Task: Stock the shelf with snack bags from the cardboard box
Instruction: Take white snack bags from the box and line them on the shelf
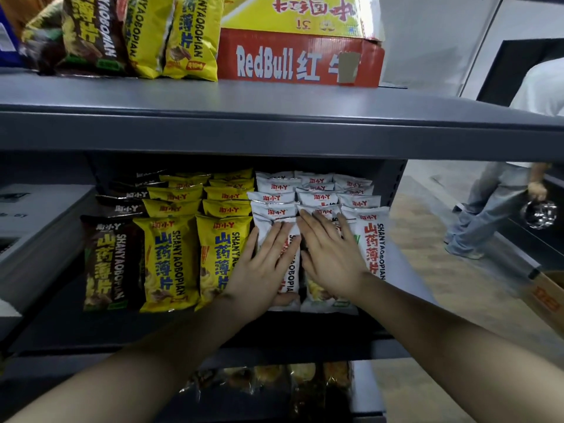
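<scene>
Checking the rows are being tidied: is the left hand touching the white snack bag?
Touching. The head view shows the left hand lying flat on the front white snack bag, thumb under its bottom edge.

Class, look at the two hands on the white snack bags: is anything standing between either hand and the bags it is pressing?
Nothing visible does. The left hand lies flat on the front white bag and the right hand lies flat on the neighbouring white bag, both in direct contact on the shelf.
</scene>
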